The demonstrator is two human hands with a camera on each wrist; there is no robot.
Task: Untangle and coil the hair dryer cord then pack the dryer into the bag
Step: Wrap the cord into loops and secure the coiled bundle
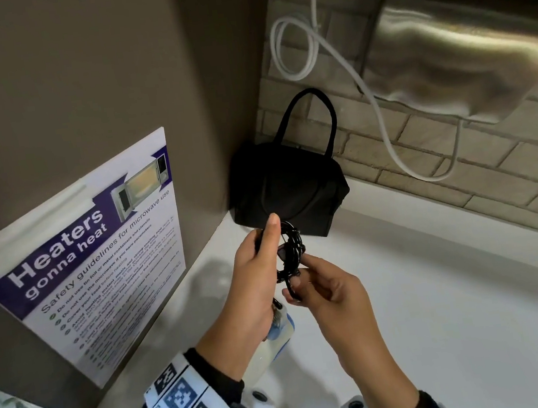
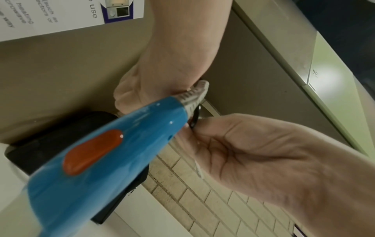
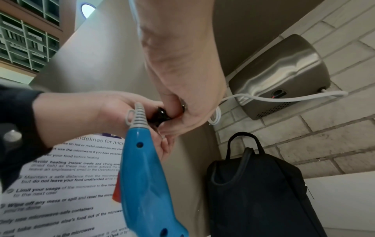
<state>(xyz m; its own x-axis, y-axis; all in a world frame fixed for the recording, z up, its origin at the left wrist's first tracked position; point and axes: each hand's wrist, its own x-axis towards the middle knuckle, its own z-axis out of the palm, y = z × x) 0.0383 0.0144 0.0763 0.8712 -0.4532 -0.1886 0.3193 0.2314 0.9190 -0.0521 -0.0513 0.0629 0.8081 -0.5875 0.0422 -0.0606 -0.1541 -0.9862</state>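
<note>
The blue hair dryer [image 2: 101,160] with an orange switch hangs handle-up below my left hand [image 1: 266,245]. Its grey strain relief [image 3: 139,115] points up into the hands. My left hand grips the black cord [image 1: 289,252], which is bunched into a small tangled coil, with the thumb raised. Just right of it, my right hand [image 1: 297,289] pinches a loop at the coil's lower end. The black bag [image 1: 289,187], handles upright, stands on the white counter [image 1: 442,283] in the corner just behind the hands. Its top cannot be seen.
A microwave safety poster [image 1: 97,260] hangs on the brown panel at left. A steel hand dryer [image 1: 463,51] with a looped white cable [image 1: 295,49] is fixed to the brick wall above the counter at right.
</note>
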